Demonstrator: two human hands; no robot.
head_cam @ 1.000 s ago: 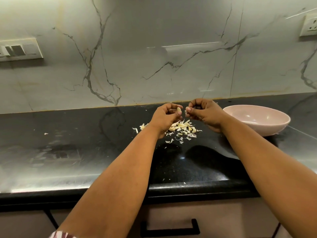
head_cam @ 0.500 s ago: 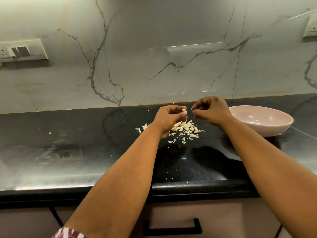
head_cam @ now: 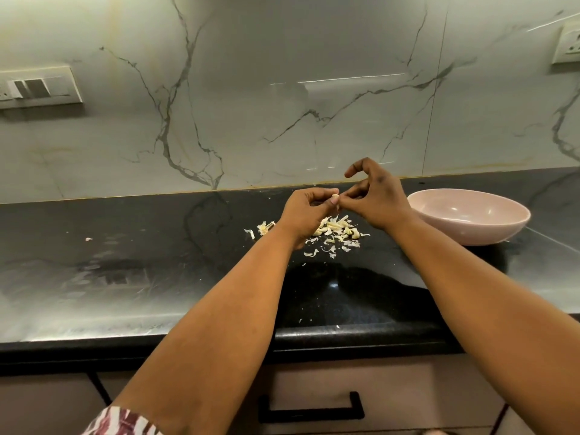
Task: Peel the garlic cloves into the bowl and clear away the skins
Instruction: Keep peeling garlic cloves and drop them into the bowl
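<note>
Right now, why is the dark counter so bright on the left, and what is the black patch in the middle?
Head view: glare whitens the countertop on the left; the black patch is the person's reflection or shadow. Edges bow from the wide-angle lens; the garlic clove is small and soft.

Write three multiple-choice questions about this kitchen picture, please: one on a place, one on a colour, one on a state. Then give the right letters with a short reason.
1. Where does the bowl stand?
A. right of the garlic pile
B. left of it
C. on the floor

2. What colour is the bowl?
A. blue
B. pink
C. green

3. What is the left hand doing?
A. lying flat on the countertop
B. holding the bowl
C. pinching a garlic clove

Answers: 1 A, the bowl sits to the pile's right. 2 B, it is pale pink. 3 C, the clove shows at its fingertips, with the right hand working at it.
</note>
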